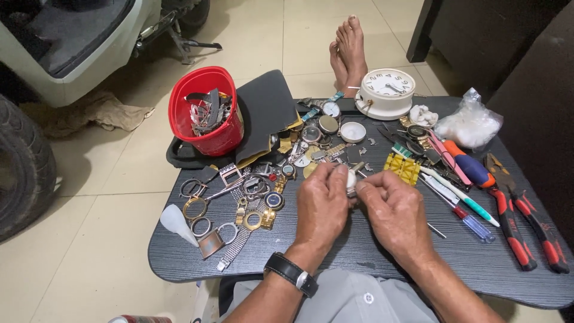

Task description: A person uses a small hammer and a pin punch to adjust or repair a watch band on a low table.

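From the head camera, we are looking down at a dark surface [418, 269] crowded with watch parts. Our left hand [321, 203] and right hand [394, 209] are meeting at the centre, fingertips pressed together around a small pale watch part [351, 182]. Both hands are clamping it between thumb and fingers just above the surface, likely so that so small a piece is staying steady and close to the eyes. Its exact kind is too small to tell. A black wristwatch [292, 274] is sitting on our left wrist.

At nine o'clock from the hands, watch cases and bands [239, 209] are lying spread flat, seemingly so each one is showing at a glance. At eleven o'clock a red tub [203, 110] is holding more metal scraps, standing on a black tray beside a dark cloth [266, 110]. At one o'clock a white clock [386, 93] is resting at the far edge, with a clear bag [469, 122] near it at two o'clock. At three o'clock the red pliers [520, 215] and screwdrivers [466, 218] are lying with handles toward the right hand, within easy reach. Bare feet [348, 51] are showing on the floor at twelve o'clock, beyond the surface.
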